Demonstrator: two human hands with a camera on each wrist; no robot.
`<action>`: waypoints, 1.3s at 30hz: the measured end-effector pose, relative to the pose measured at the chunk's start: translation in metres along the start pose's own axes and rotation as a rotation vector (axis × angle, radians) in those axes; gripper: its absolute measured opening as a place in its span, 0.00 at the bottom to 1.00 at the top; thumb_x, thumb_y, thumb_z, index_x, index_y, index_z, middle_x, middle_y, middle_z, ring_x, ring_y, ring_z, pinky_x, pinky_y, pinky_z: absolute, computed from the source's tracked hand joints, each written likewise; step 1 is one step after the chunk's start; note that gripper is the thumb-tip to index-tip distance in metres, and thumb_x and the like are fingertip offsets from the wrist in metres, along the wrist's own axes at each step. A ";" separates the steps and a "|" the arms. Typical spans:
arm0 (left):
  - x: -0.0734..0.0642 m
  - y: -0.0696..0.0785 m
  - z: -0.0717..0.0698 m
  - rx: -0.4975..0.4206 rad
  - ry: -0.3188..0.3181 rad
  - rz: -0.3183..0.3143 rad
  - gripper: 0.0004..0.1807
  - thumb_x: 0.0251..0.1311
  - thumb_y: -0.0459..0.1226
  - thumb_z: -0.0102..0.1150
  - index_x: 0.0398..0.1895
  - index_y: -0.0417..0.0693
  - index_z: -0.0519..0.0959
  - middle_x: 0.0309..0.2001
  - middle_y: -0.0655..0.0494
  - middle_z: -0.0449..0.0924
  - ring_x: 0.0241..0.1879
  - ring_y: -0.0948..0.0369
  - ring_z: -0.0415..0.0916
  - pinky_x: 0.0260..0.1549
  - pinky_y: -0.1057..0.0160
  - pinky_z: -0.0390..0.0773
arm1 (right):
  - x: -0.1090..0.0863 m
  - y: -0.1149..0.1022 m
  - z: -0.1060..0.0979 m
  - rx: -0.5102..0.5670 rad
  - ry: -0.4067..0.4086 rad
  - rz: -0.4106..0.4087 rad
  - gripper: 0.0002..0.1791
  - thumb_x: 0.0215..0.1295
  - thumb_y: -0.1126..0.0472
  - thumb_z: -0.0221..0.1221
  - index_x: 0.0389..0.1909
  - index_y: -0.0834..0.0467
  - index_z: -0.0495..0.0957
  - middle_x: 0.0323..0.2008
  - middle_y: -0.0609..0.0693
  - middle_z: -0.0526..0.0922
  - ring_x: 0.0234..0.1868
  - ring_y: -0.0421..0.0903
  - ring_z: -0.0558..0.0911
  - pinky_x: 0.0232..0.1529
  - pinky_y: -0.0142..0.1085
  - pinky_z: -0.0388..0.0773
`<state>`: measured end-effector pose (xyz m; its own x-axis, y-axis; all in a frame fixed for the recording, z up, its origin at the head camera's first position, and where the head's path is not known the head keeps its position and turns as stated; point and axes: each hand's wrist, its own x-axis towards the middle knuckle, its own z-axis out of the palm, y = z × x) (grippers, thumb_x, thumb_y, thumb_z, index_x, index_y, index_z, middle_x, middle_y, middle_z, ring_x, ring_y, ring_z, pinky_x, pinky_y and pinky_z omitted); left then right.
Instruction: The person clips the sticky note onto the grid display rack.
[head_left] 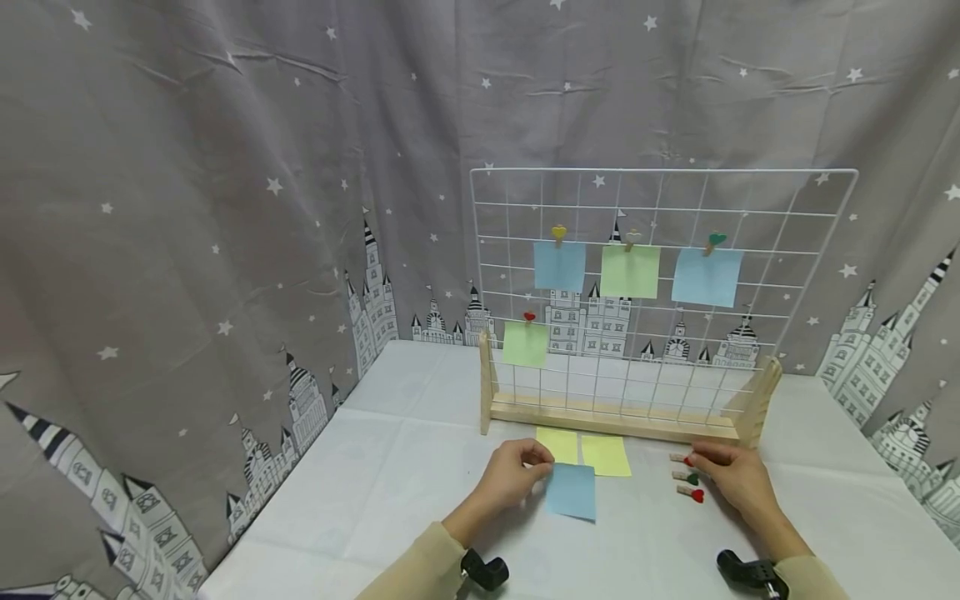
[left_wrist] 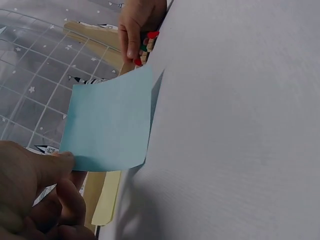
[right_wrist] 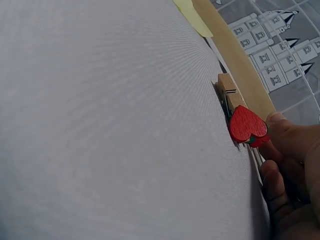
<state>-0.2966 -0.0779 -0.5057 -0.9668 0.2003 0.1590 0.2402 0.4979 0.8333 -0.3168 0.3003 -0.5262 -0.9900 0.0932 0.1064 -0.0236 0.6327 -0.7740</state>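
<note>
My left hand (head_left: 512,473) pinches a blue sticky note (head_left: 572,492) by its left edge between thumb and fingers. In the left wrist view the note is lifted at a tilt over the table. My right hand (head_left: 733,477) has its thumb and fingertips at the heart end of the farthest small wooden clothespin (head_left: 680,458), which carries a red heart. Closer to me lie a green-heart clothespin (head_left: 686,478) and another red-heart clothespin (right_wrist: 247,125), which partly hides the others in the right wrist view.
A white wire grid (head_left: 660,208) stands on a wooden base (head_left: 615,417) behind the hands. Blue and green notes hang on it from heart clothespins. Two yellow sticky notes (head_left: 606,456) lie before the base on the white-covered table (head_left: 360,500). A grey curtain hangs behind.
</note>
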 end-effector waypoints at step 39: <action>0.007 0.014 -0.006 -0.041 0.057 0.035 0.02 0.65 0.34 0.67 0.37 0.51 0.87 0.36 0.59 0.87 0.39 0.64 0.79 0.29 0.67 0.77 | 0.001 0.005 0.003 -0.130 0.027 -0.115 0.09 0.64 0.58 0.70 0.41 0.59 0.90 0.44 0.59 0.90 0.54 0.64 0.83 0.54 0.57 0.76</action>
<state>-0.3008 -0.0744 -0.4893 -0.9616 0.1682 0.2168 0.2709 0.4563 0.8476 -0.3179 0.3007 -0.5317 -0.9776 0.0339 0.2075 -0.1165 0.7344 -0.6687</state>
